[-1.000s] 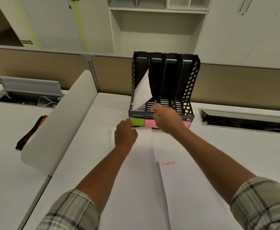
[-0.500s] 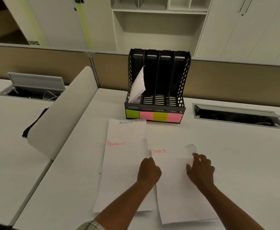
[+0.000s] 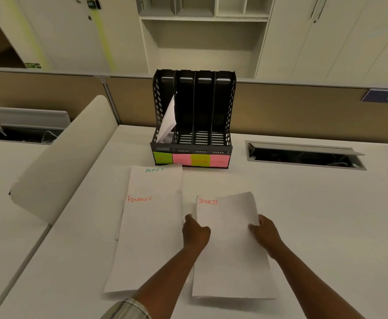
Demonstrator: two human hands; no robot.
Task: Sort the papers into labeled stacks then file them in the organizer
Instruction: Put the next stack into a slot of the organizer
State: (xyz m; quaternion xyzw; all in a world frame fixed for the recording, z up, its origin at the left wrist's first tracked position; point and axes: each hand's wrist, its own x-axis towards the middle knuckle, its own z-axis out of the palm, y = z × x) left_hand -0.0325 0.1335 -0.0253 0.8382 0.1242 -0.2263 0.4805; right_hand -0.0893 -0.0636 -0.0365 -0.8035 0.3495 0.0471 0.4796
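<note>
A white sheet marked SPORTS [image 3: 229, 245] lies on the desk in front of me, its far end lifted a little. My left hand [image 3: 195, 233] grips its left edge and my right hand [image 3: 264, 233] grips its right edge. To the left lies a FINANCE sheet [image 3: 149, 240], overlapping an ADMIN sheet [image 3: 156, 180] behind it. A black four-slot organizer [image 3: 194, 143] stands at the back with green and pink sticky labels along its front. White papers [image 3: 167, 124] lean in its leftmost slot; the other three slots look empty.
A curved white divider panel [image 3: 57, 157] rises at the left of the desk. An open cable tray [image 3: 303, 154] is set into the desk at the right, another at far left [image 3: 25, 130]. A brown partition and white cabinets stand behind.
Both hands have drawn back from the organizer to the SPORTS sheet and taken hold of its two side edges. Its far end has come up off the desk.
</note>
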